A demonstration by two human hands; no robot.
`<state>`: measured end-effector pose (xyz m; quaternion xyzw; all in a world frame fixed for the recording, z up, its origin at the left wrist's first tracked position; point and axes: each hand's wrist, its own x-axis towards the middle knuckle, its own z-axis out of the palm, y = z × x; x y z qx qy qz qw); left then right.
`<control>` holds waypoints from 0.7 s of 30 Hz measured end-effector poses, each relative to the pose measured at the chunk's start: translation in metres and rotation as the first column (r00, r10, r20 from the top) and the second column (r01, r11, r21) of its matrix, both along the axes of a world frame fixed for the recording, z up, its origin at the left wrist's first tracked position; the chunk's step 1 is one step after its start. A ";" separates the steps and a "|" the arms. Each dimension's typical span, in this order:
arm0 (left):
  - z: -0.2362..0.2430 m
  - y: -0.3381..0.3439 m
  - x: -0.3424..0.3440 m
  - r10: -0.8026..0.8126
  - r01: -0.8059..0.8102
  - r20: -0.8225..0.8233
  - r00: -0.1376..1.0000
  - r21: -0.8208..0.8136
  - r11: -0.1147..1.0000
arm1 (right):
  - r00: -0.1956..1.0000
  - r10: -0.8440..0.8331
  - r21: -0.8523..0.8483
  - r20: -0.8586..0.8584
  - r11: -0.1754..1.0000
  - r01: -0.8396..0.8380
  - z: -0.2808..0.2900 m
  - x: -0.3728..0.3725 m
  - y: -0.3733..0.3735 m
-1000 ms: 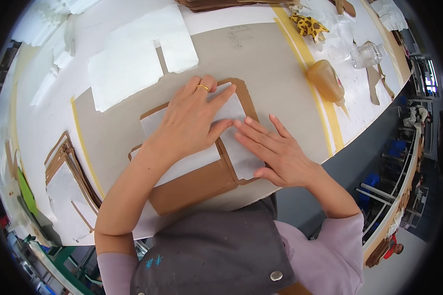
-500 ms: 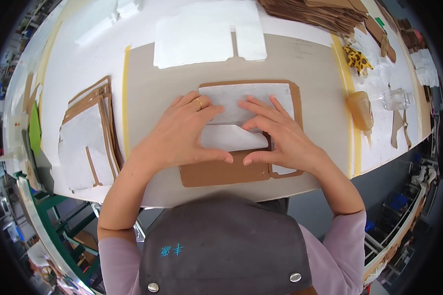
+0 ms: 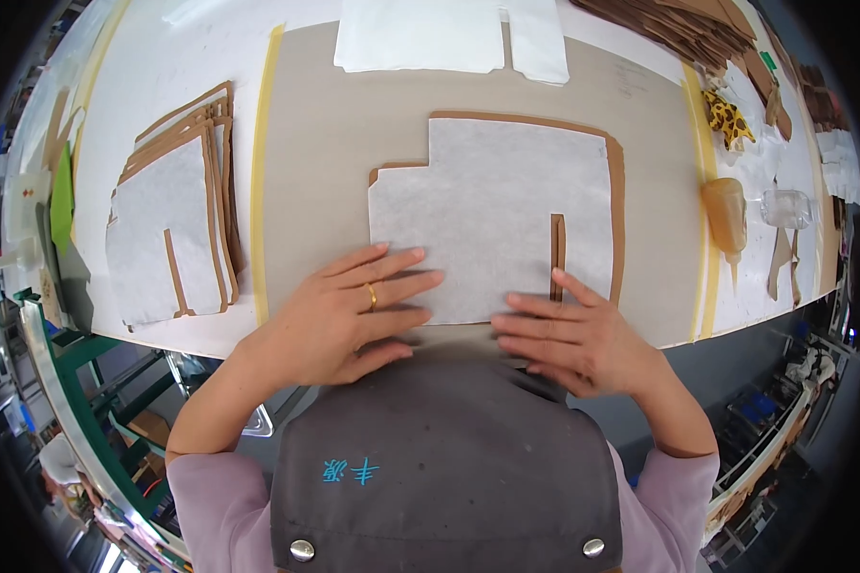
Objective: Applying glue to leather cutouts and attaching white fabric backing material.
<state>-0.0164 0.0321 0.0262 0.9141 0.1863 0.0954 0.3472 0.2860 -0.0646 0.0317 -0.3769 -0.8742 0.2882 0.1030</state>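
A brown panel, like leather, lies flat before me with a white lining sheet over most of it. Brown borders show along its top and right edges, and a narrow slot cuts up from its near edge on the right. My left hand, wearing a ring, rests with fingers apart on the near left part of the sheet. My right hand lies spread at the near edge, its fingertips on the sheet by the slot. Neither hand grips anything.
At left leans a stack of similar lined brown panels. White sheets lie at the far side, with brown pieces piled far right. An amber glue bottle, a clear jar and a spotted yellow cloth sit at right.
The near part of the sheet and panel was folded up; now the whole piece lies flat and open. Both hands have moved nearer to my body and flattened out.
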 end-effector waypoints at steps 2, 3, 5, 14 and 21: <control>0.003 -0.002 -0.009 -0.027 0.027 0.010 1.000 -0.026 0.999 | 0.987 0.091 -0.147 -0.129 0.983 -0.110 0.000 0.009 -0.009; 0.004 -0.001 -0.014 -0.026 0.030 0.035 0.999 -0.136 0.990 | 0.989 0.086 -0.147 -0.124 0.984 -0.104 0.001 0.012 -0.005; 0.007 0.002 -0.009 -0.034 0.049 0.069 0.997 -0.237 0.970 | 0.919 0.016 -0.191 -0.395 0.977 -0.099 0.008 0.020 0.007; -0.026 0.018 0.099 0.126 -0.147 0.085 0.988 0.338 0.930 | 0.937 -0.342 0.233 0.066 0.919 0.319 0.005 0.008 0.046; -0.030 0.007 0.090 0.114 -0.094 -0.074 0.991 0.230 0.969 | 0.662 -0.685 0.475 0.303 0.711 0.518 -0.033 0.053 0.070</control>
